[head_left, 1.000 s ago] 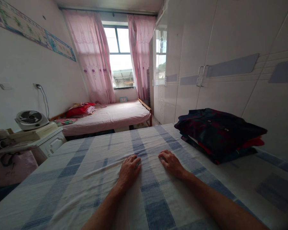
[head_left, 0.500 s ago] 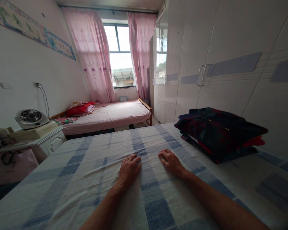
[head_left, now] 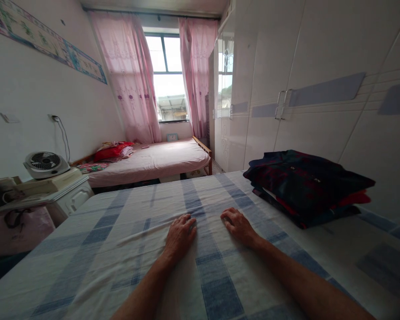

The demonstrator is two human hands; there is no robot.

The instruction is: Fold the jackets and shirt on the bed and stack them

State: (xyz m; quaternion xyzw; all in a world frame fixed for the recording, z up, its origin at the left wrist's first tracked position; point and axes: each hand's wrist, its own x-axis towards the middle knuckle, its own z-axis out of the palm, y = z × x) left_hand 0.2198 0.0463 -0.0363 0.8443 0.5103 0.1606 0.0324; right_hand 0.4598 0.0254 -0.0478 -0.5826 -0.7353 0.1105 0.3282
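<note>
Both hands rest on a white bed sheet (head_left: pixel 120 258) with blue checks. My left hand (head_left: pixel 181 233) lies palm down near the middle of the bed, fingers slightly curved and apart, holding nothing. A short way to its right, my right hand (head_left: pixel 239 226) also lies palm down on the sheet, its fingers loosely bent, with nothing in it. Beyond my right hand, on the right side of the bed, sits a stack of folded dark clothes (head_left: pixel 306 186) with some red showing in it. Neither hand touches the stack.
A tall white wardrobe (head_left: pixel 313 120) lines the right side. Across the room stands a second bed (head_left: pixel 153 158) with a pink sheet, below a window with pink curtains (head_left: pixel 125 80). At left, a fan (head_left: pixel 46 164) sits on a cabinet (head_left: pixel 73 198), beside a pink bag (head_left: pixel 20 231).
The view has shifted very slightly. Both hands stay in the same place on the sheet, and the clothes have not moved.
</note>
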